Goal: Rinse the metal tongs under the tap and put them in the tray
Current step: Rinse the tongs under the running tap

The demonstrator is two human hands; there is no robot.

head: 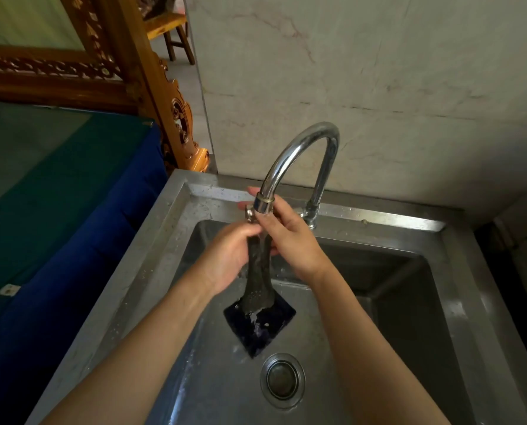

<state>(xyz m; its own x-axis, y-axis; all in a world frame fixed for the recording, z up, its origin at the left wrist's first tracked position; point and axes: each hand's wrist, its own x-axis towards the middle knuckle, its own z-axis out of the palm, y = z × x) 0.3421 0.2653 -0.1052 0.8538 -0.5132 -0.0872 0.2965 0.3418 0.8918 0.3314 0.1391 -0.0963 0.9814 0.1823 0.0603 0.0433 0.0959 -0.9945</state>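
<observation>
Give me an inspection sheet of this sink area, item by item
Surface: steel sink, wet, splashes on the rim.
Job's things: metal tongs held upright under the tap, water running over them; tray not seen.
Clutter: dark square object on the sink floor near the drain plug.
Hands: left hand and right hand both grip the tongs' upper part.
Cables: nothing seen.
Surroundings: marble wall behind, blue-covered table and carved wooden frame to the left.
</observation>
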